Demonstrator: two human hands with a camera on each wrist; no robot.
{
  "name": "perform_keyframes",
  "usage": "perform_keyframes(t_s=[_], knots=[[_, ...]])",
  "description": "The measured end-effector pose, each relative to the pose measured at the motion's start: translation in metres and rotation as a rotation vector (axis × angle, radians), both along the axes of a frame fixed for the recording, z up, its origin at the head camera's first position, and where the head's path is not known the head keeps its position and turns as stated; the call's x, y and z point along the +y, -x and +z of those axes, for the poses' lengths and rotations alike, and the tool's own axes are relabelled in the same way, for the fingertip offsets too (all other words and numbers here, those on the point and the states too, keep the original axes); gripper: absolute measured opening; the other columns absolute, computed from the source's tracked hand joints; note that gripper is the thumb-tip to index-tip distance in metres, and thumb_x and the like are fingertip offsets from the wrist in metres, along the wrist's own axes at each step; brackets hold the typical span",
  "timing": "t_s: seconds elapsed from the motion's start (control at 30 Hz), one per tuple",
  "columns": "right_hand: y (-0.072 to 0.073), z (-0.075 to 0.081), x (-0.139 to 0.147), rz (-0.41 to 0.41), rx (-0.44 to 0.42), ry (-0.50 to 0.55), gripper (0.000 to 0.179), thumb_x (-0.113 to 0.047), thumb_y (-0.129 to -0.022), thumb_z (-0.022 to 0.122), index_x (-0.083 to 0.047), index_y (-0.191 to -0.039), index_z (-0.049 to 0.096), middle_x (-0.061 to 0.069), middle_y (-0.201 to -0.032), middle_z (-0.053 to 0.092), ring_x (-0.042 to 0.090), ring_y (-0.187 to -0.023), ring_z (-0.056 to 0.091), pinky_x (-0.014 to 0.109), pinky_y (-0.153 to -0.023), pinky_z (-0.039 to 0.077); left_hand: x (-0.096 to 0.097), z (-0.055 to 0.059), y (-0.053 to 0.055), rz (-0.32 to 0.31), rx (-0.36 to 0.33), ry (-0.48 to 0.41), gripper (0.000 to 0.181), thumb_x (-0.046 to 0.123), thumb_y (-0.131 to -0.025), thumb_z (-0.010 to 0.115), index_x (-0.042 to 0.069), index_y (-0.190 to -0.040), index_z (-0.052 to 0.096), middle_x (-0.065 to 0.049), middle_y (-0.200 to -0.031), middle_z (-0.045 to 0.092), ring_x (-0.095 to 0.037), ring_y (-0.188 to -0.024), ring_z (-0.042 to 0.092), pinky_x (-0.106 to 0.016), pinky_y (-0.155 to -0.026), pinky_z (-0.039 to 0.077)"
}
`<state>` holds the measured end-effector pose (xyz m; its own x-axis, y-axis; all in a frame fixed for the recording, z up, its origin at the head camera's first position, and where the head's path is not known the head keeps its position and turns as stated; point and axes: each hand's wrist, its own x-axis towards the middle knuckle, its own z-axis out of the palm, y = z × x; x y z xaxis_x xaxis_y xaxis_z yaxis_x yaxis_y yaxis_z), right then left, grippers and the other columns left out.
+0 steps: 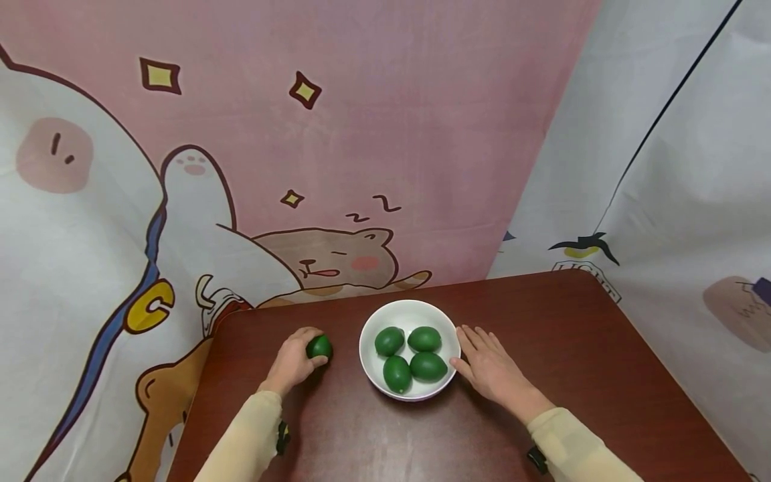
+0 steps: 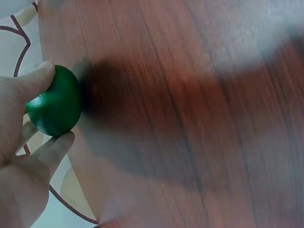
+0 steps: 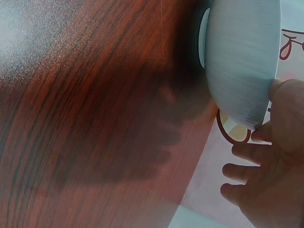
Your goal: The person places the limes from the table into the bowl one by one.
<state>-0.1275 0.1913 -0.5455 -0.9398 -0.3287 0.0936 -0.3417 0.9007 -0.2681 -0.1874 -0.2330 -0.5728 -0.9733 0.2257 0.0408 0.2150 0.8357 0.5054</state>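
Observation:
My left hand (image 1: 295,361) holds a green lime (image 1: 319,346) between thumb and fingers, left of the bowl. In the left wrist view the thumb lies on one side of that lime (image 2: 59,102) and the fingertips on the other. A white bowl (image 1: 369,375) stands upright on the table, with several more green limes (image 1: 428,367) inside. At the bowl's right side, my right hand (image 1: 490,368) touches the rim with its fingers extended. The right wrist view shows the bowl's outer wall (image 3: 242,57), with thumb and index fingertip at its edge and the other fingers spread apart.
The bowl stands on a dark reddish-brown wooden table (image 1: 542,321). Behind the table hangs a pink cloth with cartoon animals (image 1: 343,258). White printed cloth (image 1: 680,221) hangs along the right side.

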Motion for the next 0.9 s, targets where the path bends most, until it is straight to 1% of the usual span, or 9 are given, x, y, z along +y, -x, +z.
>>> perform_keyframes(t_s=[0.07, 0.33, 0.57, 0.63, 0.9], knots=[[0.0, 0.0, 0.0, -0.001, 0.0, 0.004, 0.068, -0.036, -0.102, 0.063, 0.008, -0.15, 0.046, 0.03, -0.151, 0.049, 0.051, -0.14, 0.044, 0.063, -0.116, 0.034, 0.002, 0.0, 0.0, 0.0, 0.005, -0.006, 0.055, 0.018, -0.082, 0.089, 0.004, -0.131, 0.067, -0.015, -0.136, 0.061, -0.036, -0.121, 0.061, -0.056, -0.098, 0.051], [0.001, -0.001, 0.001, -0.001, 0.008, -0.007, 0.067, -0.036, -0.102, 0.063, 0.008, -0.15, 0.047, 0.03, -0.151, 0.049, 0.05, -0.14, 0.045, 0.063, -0.115, 0.034, 0.005, -0.004, -0.002, 0.035, 0.018, -0.021, 0.054, 0.018, -0.082, 0.089, 0.005, -0.13, 0.068, -0.015, -0.135, 0.061, -0.038, -0.118, 0.06, -0.056, -0.093, 0.054], [0.0, -0.002, 0.001, 0.008, 0.015, 0.008, 0.067, -0.035, -0.101, 0.064, 0.008, -0.149, 0.047, 0.03, -0.15, 0.05, 0.051, -0.139, 0.045, 0.064, -0.115, 0.035, 0.007, -0.007, -0.002, 0.041, 0.047, -0.019, 0.055, 0.018, -0.08, 0.088, 0.005, -0.13, 0.069, -0.015, -0.134, 0.061, -0.039, -0.118, 0.059, -0.054, -0.091, 0.055], [0.0, -0.003, 0.002, 0.014, 0.028, 0.014, 0.066, -0.036, -0.102, 0.063, 0.008, -0.149, 0.048, 0.031, -0.148, 0.051, 0.052, -0.138, 0.046, 0.064, -0.114, 0.035, 0.007, -0.008, -0.002, 0.04, 0.052, -0.016, 0.055, 0.018, -0.079, 0.087, 0.006, -0.129, 0.069, -0.015, -0.134, 0.061, -0.038, -0.118, 0.059, -0.053, -0.089, 0.055], [0.0, -0.001, 0.0, 0.002, 0.006, 0.006, 0.067, -0.036, -0.102, 0.063, 0.007, -0.15, 0.047, 0.029, -0.151, 0.049, 0.05, -0.14, 0.044, 0.063, -0.116, 0.033, 0.013, -0.005, -0.004, 0.036, 0.062, -0.025, 0.056, 0.017, -0.077, 0.086, 0.006, -0.129, 0.069, -0.013, -0.132, 0.062, -0.037, -0.115, 0.06, -0.051, -0.088, 0.055]])
